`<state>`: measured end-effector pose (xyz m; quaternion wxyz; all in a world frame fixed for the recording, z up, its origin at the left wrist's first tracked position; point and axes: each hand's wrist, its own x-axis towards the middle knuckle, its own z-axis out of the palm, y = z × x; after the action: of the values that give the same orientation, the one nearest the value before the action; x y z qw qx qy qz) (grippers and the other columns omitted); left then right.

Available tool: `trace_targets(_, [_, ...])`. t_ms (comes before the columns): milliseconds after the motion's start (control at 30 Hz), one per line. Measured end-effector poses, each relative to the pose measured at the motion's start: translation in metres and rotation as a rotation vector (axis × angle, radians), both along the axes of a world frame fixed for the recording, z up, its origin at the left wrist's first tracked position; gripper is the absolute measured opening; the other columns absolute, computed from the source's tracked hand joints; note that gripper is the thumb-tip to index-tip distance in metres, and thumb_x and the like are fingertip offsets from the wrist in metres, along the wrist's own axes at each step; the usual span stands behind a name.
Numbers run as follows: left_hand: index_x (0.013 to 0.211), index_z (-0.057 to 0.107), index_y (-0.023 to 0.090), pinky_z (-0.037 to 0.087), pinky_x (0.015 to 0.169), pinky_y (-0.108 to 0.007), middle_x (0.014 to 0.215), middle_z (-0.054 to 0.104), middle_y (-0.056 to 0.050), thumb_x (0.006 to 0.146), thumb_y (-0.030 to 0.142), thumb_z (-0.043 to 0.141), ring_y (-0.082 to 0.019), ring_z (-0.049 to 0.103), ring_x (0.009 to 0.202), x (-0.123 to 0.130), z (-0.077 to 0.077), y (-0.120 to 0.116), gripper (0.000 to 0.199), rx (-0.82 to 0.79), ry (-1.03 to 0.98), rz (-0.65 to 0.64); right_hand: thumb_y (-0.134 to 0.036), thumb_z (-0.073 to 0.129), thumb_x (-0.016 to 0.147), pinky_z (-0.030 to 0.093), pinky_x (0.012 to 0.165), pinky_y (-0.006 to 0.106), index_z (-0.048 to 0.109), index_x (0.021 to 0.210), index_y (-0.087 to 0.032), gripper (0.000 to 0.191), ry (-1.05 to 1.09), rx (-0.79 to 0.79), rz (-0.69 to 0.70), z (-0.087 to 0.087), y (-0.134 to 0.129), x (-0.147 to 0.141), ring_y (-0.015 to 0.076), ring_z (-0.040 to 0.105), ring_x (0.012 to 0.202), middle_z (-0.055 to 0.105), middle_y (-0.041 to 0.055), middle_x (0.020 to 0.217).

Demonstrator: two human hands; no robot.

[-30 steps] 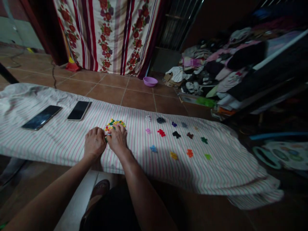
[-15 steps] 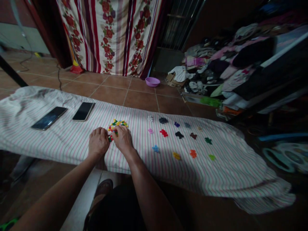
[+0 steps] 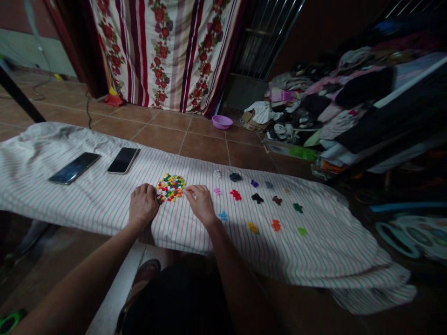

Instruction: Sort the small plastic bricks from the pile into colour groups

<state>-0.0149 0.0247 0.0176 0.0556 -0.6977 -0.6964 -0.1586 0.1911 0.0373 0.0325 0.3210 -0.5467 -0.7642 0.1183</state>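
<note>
A mixed pile of small coloured plastic pieces (image 3: 171,187) lies on the striped cloth. My left hand (image 3: 143,203) rests at the pile's left edge, fingers bent down on the cloth and a little apart. Just right of the pile, my right hand (image 3: 200,202) has its thumb and forefinger pinched together; whatever is between them is too small to make out. Further right lie small one-colour groups, among them red pieces (image 3: 235,195), black pieces (image 3: 257,198), light blue pieces (image 3: 222,216), yellow pieces (image 3: 252,227), orange pieces (image 3: 275,225) and pink pieces (image 3: 217,191).
Two phones, a dark phone (image 3: 74,168) and a second phone (image 3: 123,160), lie left on the striped cloth (image 3: 104,195). Beyond the cloth's far edge are a purple basin (image 3: 222,122) on the tiled floor, a floral curtain (image 3: 171,56) and a heap of clothes (image 3: 324,97).
My right hand has moved right, off the pile to its right side, uncovering the pieces. My left hand stays in place. The view has shifted slightly.
</note>
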Motion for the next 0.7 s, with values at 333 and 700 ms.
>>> trace_targets(333, [0.099, 0.057, 0.016, 0.038, 0.083, -0.039, 0.105, 0.058, -0.012, 0.089, 0.025, 0.037, -0.026, 0.051, 0.099, 0.0, 0.001, -0.001, 0.024, -0.001, -0.008, -0.004, -0.025, 0.045, 0.096, 0.041, 0.084, 0.031, 0.068, 0.086, -0.02, 0.025, -0.085, 0.053, 0.013, 0.002, -0.018, 0.066, 0.0192, 0.06, 0.087, 0.07, 0.0053, 0.088])
trace_targets(700, [0.099, 0.057, 0.016, 0.037, 0.084, -0.039, 0.106, 0.059, -0.013, 0.089, 0.025, 0.036, -0.026, 0.051, 0.1, 0.001, 0.005, -0.002, 0.026, -0.027, -0.019, 0.003, -0.031, 0.048, 0.091, 0.047, 0.081, 0.032, 0.072, 0.088, -0.022, 0.025, -0.091, -0.024, -0.092, -0.007, -0.041, 0.133, 0.0199, 0.064, 0.086, 0.072, 0.0044, 0.089])
